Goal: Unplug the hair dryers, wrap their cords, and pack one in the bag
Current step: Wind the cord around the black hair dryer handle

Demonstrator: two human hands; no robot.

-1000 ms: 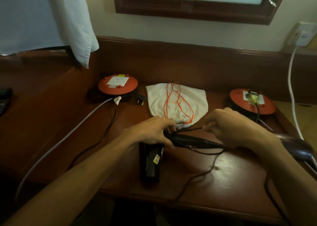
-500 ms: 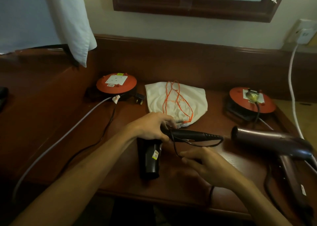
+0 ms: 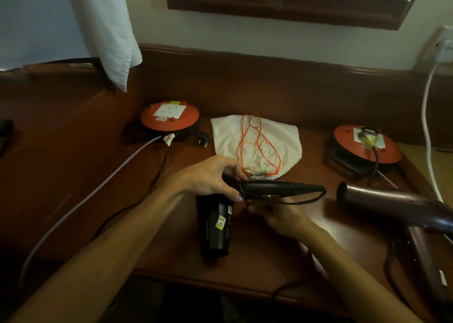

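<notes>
A black hair dryer (image 3: pixel 215 227) lies on the wooden desk (image 3: pixel 282 268), barrel toward me, handle pointing right. My left hand (image 3: pixel 208 178) grips it where handle meets body. My right hand (image 3: pixel 279 214) is just under the handle, fingers closed on the thin black cord (image 3: pixel 306 201), which loops round the handle's end. A white drawstring bag (image 3: pixel 257 143) with orange strings lies flat behind. A second, purple hair dryer (image 3: pixel 392 202) rests at the right, its cord plugged into the right orange cable reel (image 3: pixel 367 146).
A left orange cable reel (image 3: pixel 169 116) stands at the back, a loose black plug (image 3: pixel 204 138) beside it and a grey cable (image 3: pixel 98 187) running off left. A white cable (image 3: pixel 427 126) drops from a wall socket at right. White cloth (image 3: pixel 107 33) hangs top left.
My right hand has gone from over the handle's end down and back under the handle, carrying the cord around it. The left hand keeps its grip.
</notes>
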